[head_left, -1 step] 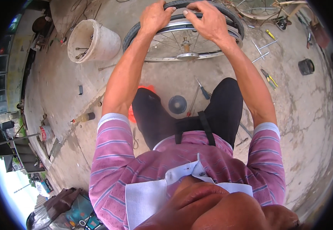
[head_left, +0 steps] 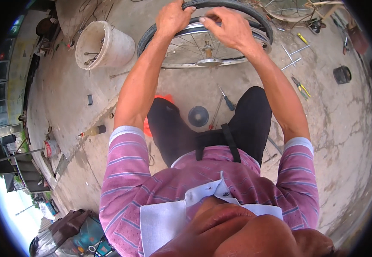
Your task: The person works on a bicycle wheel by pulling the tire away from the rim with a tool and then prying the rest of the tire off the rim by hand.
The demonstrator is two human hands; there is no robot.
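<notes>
A bicycle wheel (head_left: 181, 65) with a silver rim, thin spokes and a dull brass-coloured hub (head_left: 208, 52) lies before me at the top of the view. Its black tyre (head_left: 254, 13) stands away from the rim along the far side. My left hand (head_left: 172, 19) is closed round the tyre at the far left, thumb on top; its other fingertips are partly hidden. Over the gap between tyre and rim, my right hand (head_left: 231, 29) has its thumb stretched apart from loosely bent fingers. Nothing shows in its grasp.
A whitish bucket (head_left: 119, 47) with tools stands left of the wheel. Right of it lie T-shaped metal wrenches (head_left: 289, 55), yellow-handled pliers (head_left: 301, 88) and a black ring-like part (head_left: 342, 74). A screwdriver (head_left: 228, 102) and a dark disc (head_left: 198, 116) lie near my knees.
My right hand has shifted slightly left and toward me, off the tyre's edge, and its fingers have bent more. My left hand stays on the tyre.
</notes>
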